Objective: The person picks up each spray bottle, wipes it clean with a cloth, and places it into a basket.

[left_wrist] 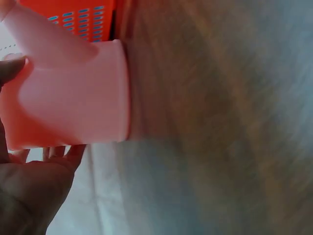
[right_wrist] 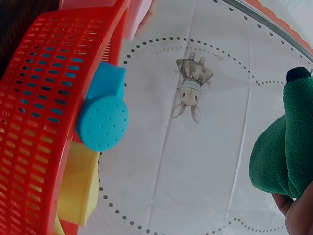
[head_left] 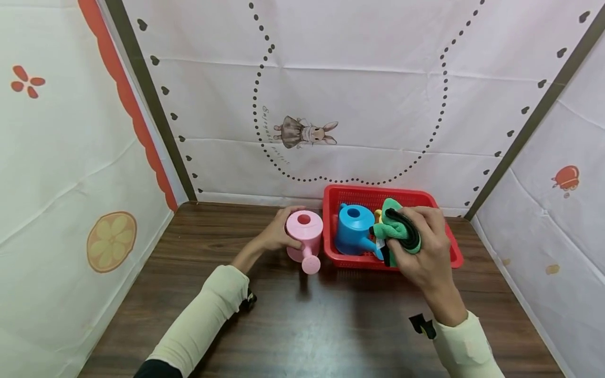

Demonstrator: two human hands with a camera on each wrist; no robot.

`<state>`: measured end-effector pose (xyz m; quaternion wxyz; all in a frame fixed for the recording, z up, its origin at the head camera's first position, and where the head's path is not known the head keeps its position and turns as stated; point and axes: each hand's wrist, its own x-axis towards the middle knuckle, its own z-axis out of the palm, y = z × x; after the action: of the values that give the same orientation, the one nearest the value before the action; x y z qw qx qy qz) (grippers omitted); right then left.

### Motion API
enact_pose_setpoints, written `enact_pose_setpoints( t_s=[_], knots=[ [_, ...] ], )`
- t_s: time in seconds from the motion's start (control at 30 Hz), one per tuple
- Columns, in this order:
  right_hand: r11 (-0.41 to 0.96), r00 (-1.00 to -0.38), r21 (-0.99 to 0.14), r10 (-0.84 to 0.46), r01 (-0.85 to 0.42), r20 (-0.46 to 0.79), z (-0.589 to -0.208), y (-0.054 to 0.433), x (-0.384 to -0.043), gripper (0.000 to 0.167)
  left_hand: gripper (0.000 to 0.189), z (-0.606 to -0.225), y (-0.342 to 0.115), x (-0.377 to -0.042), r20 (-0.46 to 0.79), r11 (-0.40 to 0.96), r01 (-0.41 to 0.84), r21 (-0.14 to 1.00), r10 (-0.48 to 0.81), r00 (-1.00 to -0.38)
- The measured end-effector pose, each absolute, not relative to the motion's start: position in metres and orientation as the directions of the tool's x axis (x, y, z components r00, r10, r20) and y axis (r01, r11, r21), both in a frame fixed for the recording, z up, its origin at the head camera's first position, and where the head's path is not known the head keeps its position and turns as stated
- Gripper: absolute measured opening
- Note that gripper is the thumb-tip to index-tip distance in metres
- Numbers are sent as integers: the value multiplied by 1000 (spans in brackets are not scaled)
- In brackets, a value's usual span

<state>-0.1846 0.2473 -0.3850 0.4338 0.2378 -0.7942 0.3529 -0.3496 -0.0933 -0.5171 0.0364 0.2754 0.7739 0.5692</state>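
Note:
My left hand (head_left: 280, 233) grips a pink watering can (head_left: 304, 227) at its side, thumb at the front by the spout and fingers behind. The can stands upright beside the red basket (head_left: 333, 257), its sprinkler head toward me. In the left wrist view, fingers curl under the pink can (left_wrist: 73, 98). My right hand (head_left: 427, 247) holds a bunched green terry cloth with black trim (head_left: 397, 231) above the basket's right part. Inside the basket stands a blue watering can (head_left: 352, 228), its spout pointing toward me. A yellow item (right_wrist: 80, 183) sits beside it, mostly hidden by the cloth in the head view.
The basket has slotted walls and stands at the back of the dark wooden table (head_left: 302, 336), near the white printed curtain (head_left: 378, 105). More curtain hangs on the left and right sides.

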Motion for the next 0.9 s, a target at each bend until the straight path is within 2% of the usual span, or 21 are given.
enact_pose_setpoints(
  t_s=[0.17, 0.37, 0.57, 0.73, 0.9],
  knots=[
    [644, -517, -354, -75, -678, 853, -386, 246, -186, 47, 98, -530, -90, -349, 232, 89, 293, 952, 413, -881],
    [642, -543, -372, -84, -670, 835, -388, 243, -186, 50, 84, -535, -90, -347, 283, 167, 356, 920, 349, -894],
    [641, -538, -368, -83, -673, 839, -385, 240, -187, 49, 92, -517, -91, -338, 317, 271, 400, 876, 302, -899],
    [618, -518, -344, -120, -707, 847, -379, 231, -190, 51, 96, -480, -88, -322, 448, 345, 544, 765, 323, -834],
    [603, -465, -227, -273, -765, 842, -375, 205, -197, 53, 98, -445, -76, -295, 590, 326, 684, 653, 347, -729]
  ],
)
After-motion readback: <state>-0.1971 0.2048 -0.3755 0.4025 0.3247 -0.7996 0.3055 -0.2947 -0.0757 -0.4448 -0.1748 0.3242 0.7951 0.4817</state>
